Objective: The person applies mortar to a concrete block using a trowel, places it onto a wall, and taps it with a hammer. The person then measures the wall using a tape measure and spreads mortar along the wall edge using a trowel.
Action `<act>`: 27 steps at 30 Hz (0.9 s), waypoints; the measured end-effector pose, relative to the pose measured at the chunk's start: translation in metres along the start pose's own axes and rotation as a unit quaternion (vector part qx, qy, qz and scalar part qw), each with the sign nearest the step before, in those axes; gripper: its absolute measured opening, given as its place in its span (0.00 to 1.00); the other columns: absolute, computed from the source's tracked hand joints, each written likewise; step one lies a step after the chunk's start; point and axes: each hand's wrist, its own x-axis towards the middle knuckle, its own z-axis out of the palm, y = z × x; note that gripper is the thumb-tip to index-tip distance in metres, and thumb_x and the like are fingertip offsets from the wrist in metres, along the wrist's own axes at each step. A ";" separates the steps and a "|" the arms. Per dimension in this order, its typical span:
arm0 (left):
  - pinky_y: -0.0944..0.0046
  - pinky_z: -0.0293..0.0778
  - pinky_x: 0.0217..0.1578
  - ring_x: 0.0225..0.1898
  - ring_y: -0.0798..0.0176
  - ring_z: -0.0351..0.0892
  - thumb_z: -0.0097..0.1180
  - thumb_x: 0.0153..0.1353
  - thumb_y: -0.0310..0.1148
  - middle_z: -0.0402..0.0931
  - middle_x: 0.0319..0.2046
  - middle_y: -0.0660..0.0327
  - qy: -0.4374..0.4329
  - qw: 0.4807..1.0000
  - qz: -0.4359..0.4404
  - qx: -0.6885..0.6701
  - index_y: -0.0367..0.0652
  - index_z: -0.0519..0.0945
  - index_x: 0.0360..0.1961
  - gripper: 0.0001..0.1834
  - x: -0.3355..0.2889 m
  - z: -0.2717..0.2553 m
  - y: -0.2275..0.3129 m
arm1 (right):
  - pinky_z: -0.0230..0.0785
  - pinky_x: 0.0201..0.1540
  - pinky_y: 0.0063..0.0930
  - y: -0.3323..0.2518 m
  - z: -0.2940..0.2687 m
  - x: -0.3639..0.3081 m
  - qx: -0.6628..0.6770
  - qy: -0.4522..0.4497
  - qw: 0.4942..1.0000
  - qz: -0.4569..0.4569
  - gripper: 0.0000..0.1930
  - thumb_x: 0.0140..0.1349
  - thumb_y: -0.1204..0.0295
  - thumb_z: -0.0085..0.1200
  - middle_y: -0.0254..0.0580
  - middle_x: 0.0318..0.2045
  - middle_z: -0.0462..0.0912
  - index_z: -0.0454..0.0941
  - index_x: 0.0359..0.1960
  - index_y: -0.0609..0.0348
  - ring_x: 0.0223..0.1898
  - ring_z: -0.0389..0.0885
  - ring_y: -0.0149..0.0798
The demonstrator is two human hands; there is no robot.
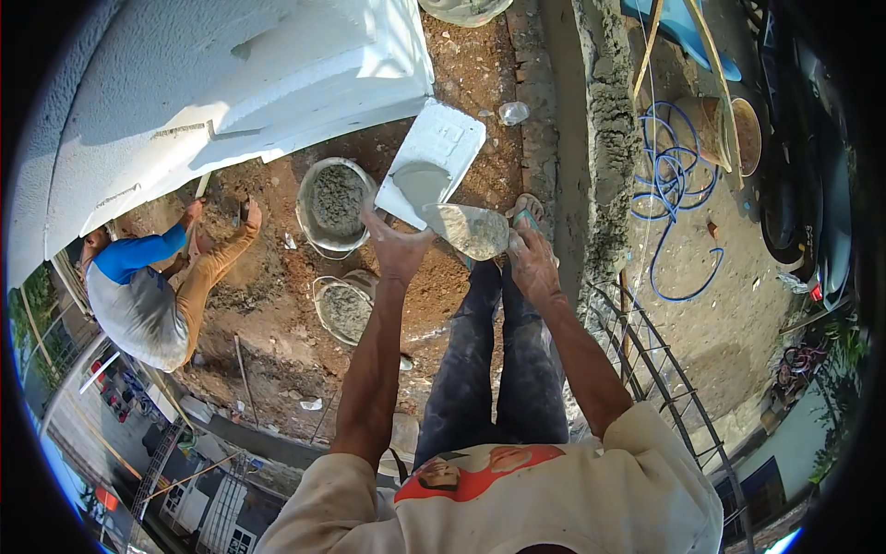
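Note:
My left hand [399, 247] is open, its thumb and fingers spread apart, at the near edge of a white slab [452, 134]. Whether it bears any of the slab's weight I cannot tell. A smooth grey patch, like wet mortar, lies on the slab's near half. My right hand [535, 266] is closed round the right end of a mortar-smeared trowel [466, 230]. Its broad pale blade points left, close to the slab's near corner and my left thumb. Left of the slab stands a bucket of grey mortar [339, 198], with a second mortar bucket [345, 311] nearer me.
At the left a person [138, 295] in a blue-sleeved shirt crouches beside a white wall [277, 65]. A mortar-topped low wall [609, 157] runs along my right. Beyond it are a coiled blue hose [674, 171], a tipped bucket [746, 137] and a rebar cage [664, 379].

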 end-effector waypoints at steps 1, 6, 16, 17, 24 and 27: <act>0.46 0.64 0.68 0.67 0.45 0.64 0.82 0.40 0.35 0.59 0.63 0.44 -0.001 0.999 -0.007 -0.032 0.32 0.53 0.71 0.62 0.001 0.001 0.006 | 0.72 0.60 0.50 0.007 -0.008 -0.020 0.001 -0.004 1.000 0.018 0.21 0.60 0.74 0.61 0.45 0.53 0.78 0.80 0.57 0.55 0.55 0.78 0.55; 0.52 0.71 0.68 0.66 0.51 0.68 0.85 0.40 0.35 0.57 0.66 0.47 -0.007 0.994 -0.048 -0.095 0.35 0.52 0.74 0.66 0.006 -0.012 0.000 | 0.74 0.57 0.51 -0.012 -0.065 -0.013 -0.031 0.032 0.998 -0.035 0.25 0.63 0.71 0.59 0.43 0.53 0.78 0.78 0.64 0.51 0.52 0.80 0.54; 0.52 0.74 0.65 0.64 0.50 0.73 0.84 0.40 0.33 0.63 0.63 0.47 0.001 1.000 -0.015 -0.007 0.35 0.56 0.72 0.61 0.006 -0.014 0.004 | 0.71 0.54 0.45 -0.038 -0.116 0.153 -0.275 -0.026 0.931 -0.238 0.37 0.57 0.73 0.57 0.41 0.51 0.76 0.70 0.73 0.49 0.55 0.76 0.47; 0.53 0.74 0.65 0.64 0.50 0.73 0.84 0.40 0.34 0.63 0.63 0.47 -0.003 1.000 -0.027 -0.008 0.35 0.56 0.72 0.61 0.007 -0.015 0.003 | 0.71 0.54 0.44 -0.032 -0.119 0.158 -0.273 -0.016 0.932 -0.239 0.37 0.58 0.72 0.57 0.41 0.52 0.75 0.69 0.73 0.50 0.56 0.75 0.47; 0.51 0.70 0.67 0.64 0.47 0.69 0.85 0.39 0.37 0.64 0.62 0.46 0.024 0.999 0.017 0.032 0.35 0.58 0.71 0.61 0.008 -0.013 0.000 | 0.73 0.57 0.49 0.018 -0.096 0.117 -0.195 0.028 0.978 -0.072 0.27 0.55 0.78 0.58 0.47 0.51 0.75 0.77 0.60 0.55 0.53 0.75 0.56; 0.50 0.67 0.67 0.64 0.46 0.68 0.85 0.38 0.39 0.64 0.62 0.46 0.022 0.999 0.006 0.032 0.35 0.59 0.71 0.61 0.008 -0.014 0.001 | 0.73 0.57 0.49 0.024 -0.071 0.065 -0.147 0.046 0.988 -0.009 0.21 0.63 0.76 0.56 0.48 0.49 0.77 0.79 0.59 0.57 0.53 0.76 0.55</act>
